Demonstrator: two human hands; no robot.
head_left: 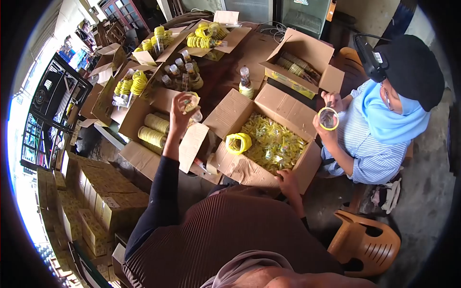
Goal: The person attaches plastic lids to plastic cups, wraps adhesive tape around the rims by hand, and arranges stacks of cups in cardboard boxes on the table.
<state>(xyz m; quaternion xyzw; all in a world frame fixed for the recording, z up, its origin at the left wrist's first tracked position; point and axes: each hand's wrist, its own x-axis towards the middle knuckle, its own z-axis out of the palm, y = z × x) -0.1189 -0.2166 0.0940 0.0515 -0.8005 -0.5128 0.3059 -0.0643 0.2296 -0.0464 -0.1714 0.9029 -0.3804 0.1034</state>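
A clear container (193, 102) is up in our left hand (180, 107), fingers closed on its side. We judge it light, thin-walled and rather slippery, best taken round the rim without squeezing. Our hands are well apart; the right hand (289, 183) is at the near edge of an open carton (240, 169) (whether it grips anything, we cannot tell). Between the hands: a bundle of yellow rings (238, 143), beside loose yellow packets (276, 137). Beyond the right hand, a co-worker (367, 158) holds a yellow-rimmed cup (328, 119).
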